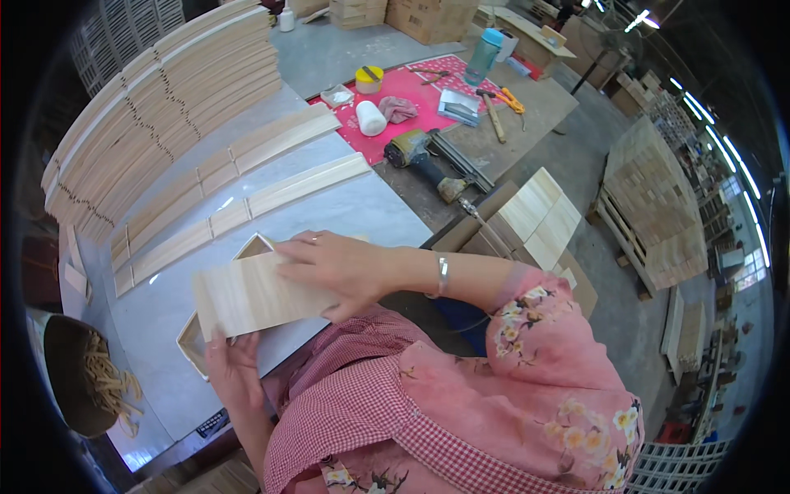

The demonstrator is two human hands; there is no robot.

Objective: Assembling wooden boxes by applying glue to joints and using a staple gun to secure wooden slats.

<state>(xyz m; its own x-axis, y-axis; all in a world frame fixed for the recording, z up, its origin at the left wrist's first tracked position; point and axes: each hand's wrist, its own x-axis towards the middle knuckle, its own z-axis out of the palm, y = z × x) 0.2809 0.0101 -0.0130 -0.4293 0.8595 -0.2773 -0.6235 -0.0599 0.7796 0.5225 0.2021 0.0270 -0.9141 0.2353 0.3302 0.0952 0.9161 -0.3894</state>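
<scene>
A pale, thin wooden board (pixel 247 295) lies tilted over a shallow wooden frame (pixel 190 346) at the near edge of the table. My right hand (pixel 337 267) grips the board's right end from above, its thumb along the near edge. At the lower left corner my left hand (pixel 234 362) pinches the same board, thumb at the edge and fingers partly under it. The board hides most of the frame; only its left side and far corner show.
Long jointed wooden strips (pixel 271 198) lie across the table beyond my hands, with tall stacks of slats (pixel 164 107) behind. A bin of wood pieces (pixel 107 379) is at left. A nail gun (pixel 424 165), hammer (pixel 492 115) and water bottle (pixel 484 58) sit to the right.
</scene>
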